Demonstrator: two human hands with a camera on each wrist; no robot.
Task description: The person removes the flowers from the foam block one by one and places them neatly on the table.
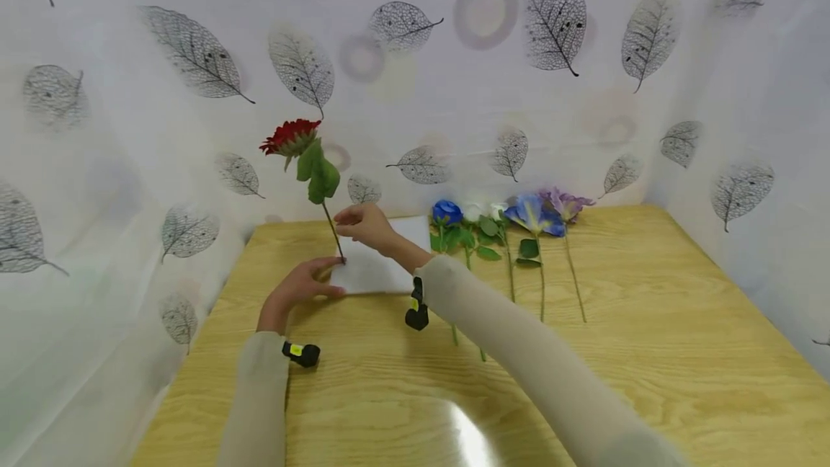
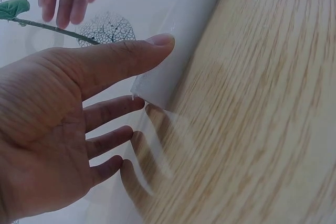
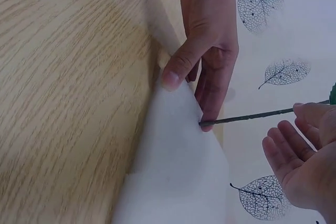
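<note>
A red flower [image 1: 289, 138] with green leaves stands tilted, its thin stem [image 3: 247, 117] meeting the white foam-like block [image 1: 376, 265] at the block's left end. My left hand [image 1: 300, 283] grips that end, thumb along the near edge and fingers around the far side. In the right wrist view, the left index fingertip lies right at the foot of the stem. My right hand [image 1: 368, 225] is beside the stem, partway up. Its fingers are loosely bent and spread, with the thumb overlapping the stem in the right wrist view.
Right of the block lie a blue rose [image 1: 447, 212], white flowers partly hidden, a blue-and-white flower [image 1: 534, 215] and a purple flower [image 1: 567, 202], stems toward me. They rest on a wooden table [image 1: 648, 352]. A leaf-printed white curtain [image 1: 454, 107] rises behind.
</note>
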